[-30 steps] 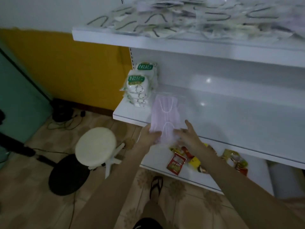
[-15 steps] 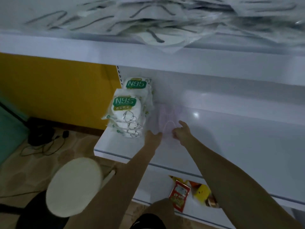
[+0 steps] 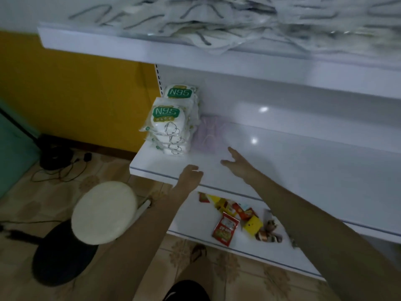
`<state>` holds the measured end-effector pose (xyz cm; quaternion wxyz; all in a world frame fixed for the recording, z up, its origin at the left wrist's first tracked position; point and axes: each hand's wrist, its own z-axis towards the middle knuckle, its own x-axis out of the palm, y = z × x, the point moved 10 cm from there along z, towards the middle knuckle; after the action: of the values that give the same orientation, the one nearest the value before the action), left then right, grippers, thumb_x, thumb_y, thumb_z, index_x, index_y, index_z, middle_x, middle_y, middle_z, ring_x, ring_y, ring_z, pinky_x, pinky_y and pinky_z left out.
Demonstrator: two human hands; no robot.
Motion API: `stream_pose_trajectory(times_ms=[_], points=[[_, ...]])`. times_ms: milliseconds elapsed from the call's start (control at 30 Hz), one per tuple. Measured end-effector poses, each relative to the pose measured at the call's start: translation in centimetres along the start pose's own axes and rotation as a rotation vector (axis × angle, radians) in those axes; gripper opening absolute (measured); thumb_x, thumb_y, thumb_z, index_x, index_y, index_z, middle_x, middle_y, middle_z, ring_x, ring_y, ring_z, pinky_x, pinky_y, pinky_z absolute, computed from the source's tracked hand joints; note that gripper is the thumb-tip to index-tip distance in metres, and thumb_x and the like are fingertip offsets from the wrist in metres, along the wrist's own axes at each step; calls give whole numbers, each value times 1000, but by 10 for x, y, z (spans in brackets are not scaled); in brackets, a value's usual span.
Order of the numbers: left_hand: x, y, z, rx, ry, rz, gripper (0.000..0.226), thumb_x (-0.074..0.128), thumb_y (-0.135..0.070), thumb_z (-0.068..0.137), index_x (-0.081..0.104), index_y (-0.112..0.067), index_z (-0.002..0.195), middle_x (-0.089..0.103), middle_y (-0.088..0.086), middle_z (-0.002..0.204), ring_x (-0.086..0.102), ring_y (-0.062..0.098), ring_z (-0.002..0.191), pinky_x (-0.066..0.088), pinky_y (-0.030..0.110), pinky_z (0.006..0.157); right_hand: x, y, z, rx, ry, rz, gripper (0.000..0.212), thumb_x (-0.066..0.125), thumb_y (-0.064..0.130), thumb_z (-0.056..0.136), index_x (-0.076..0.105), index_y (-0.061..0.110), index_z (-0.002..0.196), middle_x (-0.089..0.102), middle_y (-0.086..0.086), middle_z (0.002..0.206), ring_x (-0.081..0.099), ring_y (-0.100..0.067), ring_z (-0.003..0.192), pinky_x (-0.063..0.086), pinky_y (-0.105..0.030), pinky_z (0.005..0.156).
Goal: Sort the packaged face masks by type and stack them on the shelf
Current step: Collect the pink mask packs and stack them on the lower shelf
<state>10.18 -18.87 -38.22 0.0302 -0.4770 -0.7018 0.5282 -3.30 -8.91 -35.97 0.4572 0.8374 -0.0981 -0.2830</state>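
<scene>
White shelving fills the right and centre of the frame, backed on the left by a yellow wall (image 3: 82, 92) and standing over a patterned tile floor (image 3: 245, 276).

The middle shelf (image 3: 303, 166) carries the sorted goods at its left end. Two stacks of N95 mask packs (image 3: 171, 129) stand there, one behind the other; each pack is white with a green label panel and a line drawing of a mask, sealed in clear film. The front stack is slightly fanned. Just right of it, touching or nearly touching, lies the pink mask pack (image 3: 209, 137): a flat, pale pink pleated mask in transparent wrap, white ear loops visible on top, set well back from the shelf's front edge.

The left hand (image 3: 191, 173) is at the shelf's front lip, fingers loosely curled, holding nothing. The right hand (image 3: 237, 162) is over the shelf surface just in front of the pink mask pack, fingers spread wide and empty, apart from the pack.

The top shelf (image 3: 152, 53), across the upper frame, holds a loose, blurred heap of unsorted masks (image 3: 249, 20) with dark ear loops in clear wrappers.

The bottom shelf (image 3: 282, 261), at lower centre, holds red and yellow snack packets (image 3: 236, 220). A round cream stool (image 3: 104, 213) stands at lower left.
</scene>
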Motion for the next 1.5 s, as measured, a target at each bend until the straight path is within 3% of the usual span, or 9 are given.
stream_pose_trajectory(times_ms=[67,267,333,500,700,900,1100,1233,1500], points=[[-7,-17,-33,95,30,-7,31,57,-9,89,55,-1,120,57,21,122,56,23,83,44,26,70,-2,20,-51,-110,31,-86,66,52,25,95,14,25,149,20,-3,154,29,-20,137,28,-24,105],[-63,-137,-149,555,87,162,21,54,-11,92,56,-15,113,60,2,103,58,17,97,47,30,88,-41,136,-194,-612,-56,-331,47,52,20,94,36,29,137,45,5,135,45,-4,113,34,-12,96],[-85,-182,-192,724,92,261,21,55,-13,92,57,-17,112,64,1,104,63,15,93,51,28,85,-63,185,-237,-788,-127,-355,38,53,15,94,44,32,127,54,10,119,52,-3,105,42,-18,94],[-153,-269,-262,969,-4,131,14,51,-6,94,59,-15,103,67,-4,94,67,10,75,54,22,70,-125,286,-304,-1086,-355,-264,23,54,13,89,58,26,107,62,17,98,59,8,89,44,-5,78],[-224,-330,-219,1046,-291,251,19,49,-5,94,57,-20,103,64,-6,95,61,-2,73,50,16,67,-168,346,-237,-922,-432,-381,18,55,13,92,59,28,101,62,8,101,59,-12,91,41,-6,71],[-269,-362,-110,877,-376,461,26,51,-10,93,58,-9,118,62,9,115,57,16,95,36,14,75,-176,391,-147,-802,-461,-442,21,54,16,93,61,18,112,60,4,105,56,-10,85,41,-10,61],[-270,-378,2,630,-241,649,40,56,-26,92,48,-10,128,54,12,130,53,27,114,38,26,88,-156,424,-63,-709,-411,-522,27,54,20,93,57,18,120,60,-1,115,57,-14,99,42,-21,82],[-255,-398,39,635,-172,675,67,68,-48,79,45,-12,131,46,6,138,46,22,122,34,26,85,-142,410,-19,-489,-318,-679,51,61,37,87,46,20,132,55,0,124,53,-17,108,39,-24,87],[-247,-404,56,701,-70,391,61,73,-16,79,44,-12,132,62,9,108,58,19,92,41,25,74,-159,396,-18,-482,-467,-667,41,57,26,90,49,20,130,60,-2,123,55,-17,106,39,-24,86]])
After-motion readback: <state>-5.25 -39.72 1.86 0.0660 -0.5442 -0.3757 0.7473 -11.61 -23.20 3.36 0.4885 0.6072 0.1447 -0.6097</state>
